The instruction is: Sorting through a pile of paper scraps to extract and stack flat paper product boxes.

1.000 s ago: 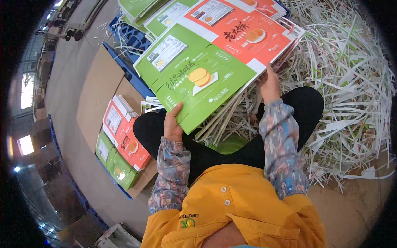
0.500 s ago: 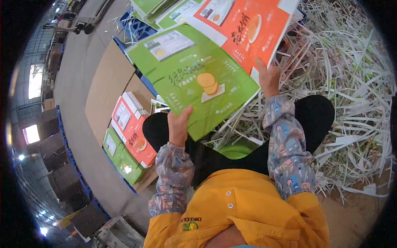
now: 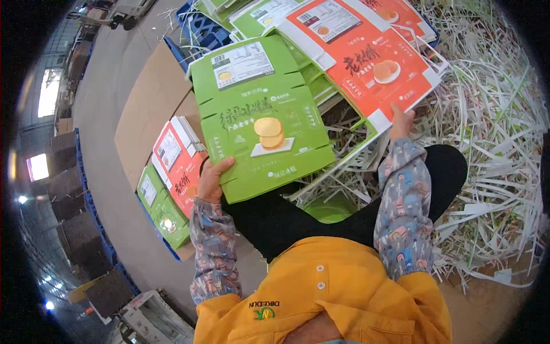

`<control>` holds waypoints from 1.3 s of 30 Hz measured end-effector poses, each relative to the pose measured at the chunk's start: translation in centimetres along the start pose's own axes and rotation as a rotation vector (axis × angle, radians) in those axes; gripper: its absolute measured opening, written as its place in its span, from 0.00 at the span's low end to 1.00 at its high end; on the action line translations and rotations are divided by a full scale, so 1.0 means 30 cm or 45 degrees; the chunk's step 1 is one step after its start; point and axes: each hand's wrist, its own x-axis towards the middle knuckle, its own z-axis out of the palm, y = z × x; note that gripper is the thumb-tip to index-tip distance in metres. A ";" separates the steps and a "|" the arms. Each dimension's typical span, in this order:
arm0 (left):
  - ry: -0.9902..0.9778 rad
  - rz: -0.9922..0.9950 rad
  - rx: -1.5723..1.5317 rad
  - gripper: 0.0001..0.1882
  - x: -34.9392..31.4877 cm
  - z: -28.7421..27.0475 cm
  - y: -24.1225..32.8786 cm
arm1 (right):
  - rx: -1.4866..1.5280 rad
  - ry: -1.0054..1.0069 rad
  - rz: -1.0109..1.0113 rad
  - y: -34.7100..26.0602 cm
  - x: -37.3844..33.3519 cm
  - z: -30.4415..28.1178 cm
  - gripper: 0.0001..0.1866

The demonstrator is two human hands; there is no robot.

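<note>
My left hand (image 3: 213, 179) is closed on the near left corner of a green flat carton blank (image 3: 258, 112), printed with round yellow cakes. The blank tilts over my lap, its far end by the other cartons. On the right, my right hand (image 3: 402, 123) grips the near edge of a red-orange carton blank (image 3: 366, 63) with white flaps. More green card lies beneath the red-orange one, partly hidden. My right fingertips are mostly out of sight behind the card's edge.
Left of my knee, red (image 3: 180, 166) and green carton stacks (image 3: 162, 206) lie on a brown cardboard sheet (image 3: 146, 114). A blue pallet (image 3: 200, 26) bears more cartons at the back. Shredded paper strips (image 3: 487, 143) heap up on the right. Something green (image 3: 326, 211) shows between my legs.
The green blank has shifted left and turned straighter with my left hand. My right hand and the red-orange blank have moved right, and the two blanks overlap less.
</note>
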 end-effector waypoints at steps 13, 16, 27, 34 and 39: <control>-0.033 -0.052 -0.078 0.20 -0.052 0.034 0.051 | -1.439 -0.675 -1.126 -0.142 -0.107 0.688 0.28; 0.026 -0.074 -0.090 0.21 -0.060 0.024 0.076 | -1.605 -0.780 -0.964 -0.122 -0.093 0.803 0.26; 0.154 0.078 -0.118 0.30 -0.499 -0.147 0.284 | -1.828 -0.734 -0.982 -0.081 -0.084 0.816 0.23; 0.326 0.356 -0.022 0.25 -0.612 -0.075 0.355 | -1.450 -0.983 -0.819 -0.122 -0.003 0.784 0.22; 0.339 0.483 0.282 0.19 -0.556 0.033 0.468 | -0.902 -1.063 -0.949 -0.255 -0.017 0.622 0.16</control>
